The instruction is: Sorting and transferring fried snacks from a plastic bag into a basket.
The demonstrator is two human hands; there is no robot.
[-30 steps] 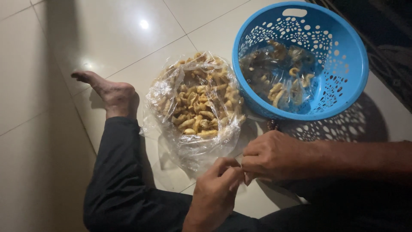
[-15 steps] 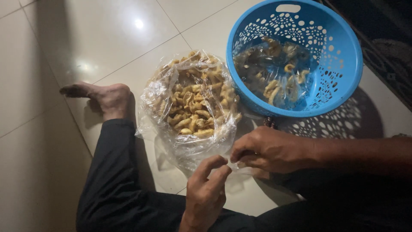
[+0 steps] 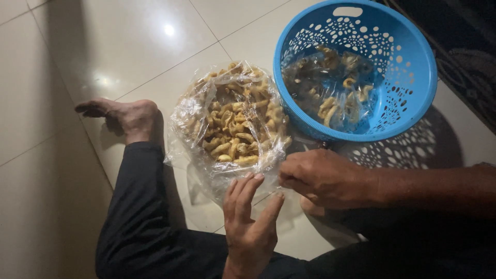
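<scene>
Clear plastic of a large bag (image 3: 230,129), heaped with golden fried snacks (image 3: 235,132), lies on the tiled floor (image 3: 103,46) just left of a blue perforated basket (image 3: 408,67). Its near edge is pinched by the right hand (image 3: 323,178), closed on the film; the left hand (image 3: 250,222) is spread wide, fingertips at the bag. The thin film could be torn or slip from the pinch, and snacks could be spilled onto the floor. A smaller bag (image 3: 330,93) inside the basket is blurred by glare, and the exact grip point is hidden under the fingers.
</scene>
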